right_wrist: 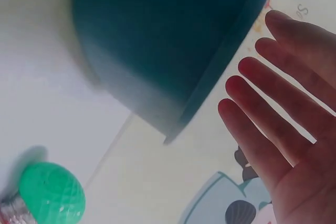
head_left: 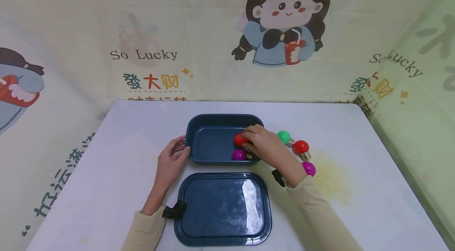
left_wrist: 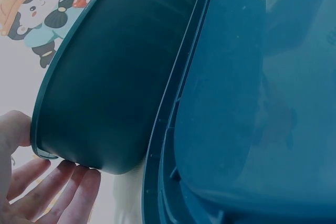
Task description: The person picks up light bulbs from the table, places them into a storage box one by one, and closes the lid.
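A dark blue rectangular box point(head_left: 209, 140) stands uncovered on the table. My left hand point(head_left: 170, 164) holds its left end; in the left wrist view the thumb point(left_wrist: 14, 132) lies at the rim and the other fingers against the end wall. At the box's right end, my right hand point(head_left: 268, 146) reaches over the rim beside a red light bulb point(head_left: 240, 139). A purple bulb point(head_left: 239, 154) lies just in front of that one, inside the box. The right wrist view shows this hand's fingers point(right_wrist: 268, 98) spread and extended, with nothing between them.
The dark blue lid point(head_left: 217, 211) lies flat in front of the box. To the right on the white table point(head_left: 369, 188) are a green bulb point(head_left: 283, 136), a red bulb point(head_left: 300, 147) and a purple bulb point(head_left: 309, 168), partly behind the right wrist. A printed cloth point(head_left: 206, 45) hangs behind.
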A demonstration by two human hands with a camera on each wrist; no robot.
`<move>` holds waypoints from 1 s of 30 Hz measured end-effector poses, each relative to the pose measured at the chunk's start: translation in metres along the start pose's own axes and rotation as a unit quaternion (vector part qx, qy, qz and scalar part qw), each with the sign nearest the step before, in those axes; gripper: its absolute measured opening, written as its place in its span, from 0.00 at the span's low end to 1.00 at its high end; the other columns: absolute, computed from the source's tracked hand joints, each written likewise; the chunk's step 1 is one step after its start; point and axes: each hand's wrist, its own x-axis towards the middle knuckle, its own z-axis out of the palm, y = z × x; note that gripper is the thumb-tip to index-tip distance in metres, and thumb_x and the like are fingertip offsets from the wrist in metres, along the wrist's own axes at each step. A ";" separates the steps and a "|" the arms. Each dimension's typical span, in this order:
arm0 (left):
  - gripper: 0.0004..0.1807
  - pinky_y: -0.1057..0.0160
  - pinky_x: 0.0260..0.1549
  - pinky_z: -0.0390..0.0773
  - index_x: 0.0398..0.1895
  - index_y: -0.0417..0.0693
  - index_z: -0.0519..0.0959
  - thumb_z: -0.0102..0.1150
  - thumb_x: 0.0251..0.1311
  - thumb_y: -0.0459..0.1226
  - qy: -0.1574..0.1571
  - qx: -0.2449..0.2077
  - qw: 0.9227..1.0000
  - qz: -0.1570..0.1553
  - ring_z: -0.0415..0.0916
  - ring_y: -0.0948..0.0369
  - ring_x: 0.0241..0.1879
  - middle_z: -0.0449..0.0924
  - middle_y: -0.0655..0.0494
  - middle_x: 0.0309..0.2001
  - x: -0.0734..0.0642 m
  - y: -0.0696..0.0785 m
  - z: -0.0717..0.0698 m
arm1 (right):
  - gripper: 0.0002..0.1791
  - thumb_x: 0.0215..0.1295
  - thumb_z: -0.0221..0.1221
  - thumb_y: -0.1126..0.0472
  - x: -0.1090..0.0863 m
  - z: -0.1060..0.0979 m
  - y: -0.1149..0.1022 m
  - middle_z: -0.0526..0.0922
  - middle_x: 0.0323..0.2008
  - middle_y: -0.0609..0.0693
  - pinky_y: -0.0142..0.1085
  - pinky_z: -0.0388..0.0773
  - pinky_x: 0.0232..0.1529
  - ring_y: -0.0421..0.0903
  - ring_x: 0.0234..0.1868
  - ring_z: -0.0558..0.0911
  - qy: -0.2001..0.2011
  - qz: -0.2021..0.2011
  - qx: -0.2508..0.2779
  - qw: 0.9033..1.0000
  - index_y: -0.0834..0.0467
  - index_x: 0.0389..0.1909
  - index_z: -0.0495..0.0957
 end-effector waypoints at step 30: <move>0.25 0.82 0.46 0.73 0.66 0.49 0.74 0.61 0.68 0.42 0.000 -0.002 1.000 -0.007 0.77 0.53 0.57 0.78 0.46 0.59 -0.002 0.003 0.001 | 0.24 0.55 0.73 0.57 -0.049 -0.006 0.021 0.82 0.48 0.56 0.42 0.85 0.43 0.52 0.49 0.82 0.013 0.068 -0.034 0.997 0.62 0.51 0.82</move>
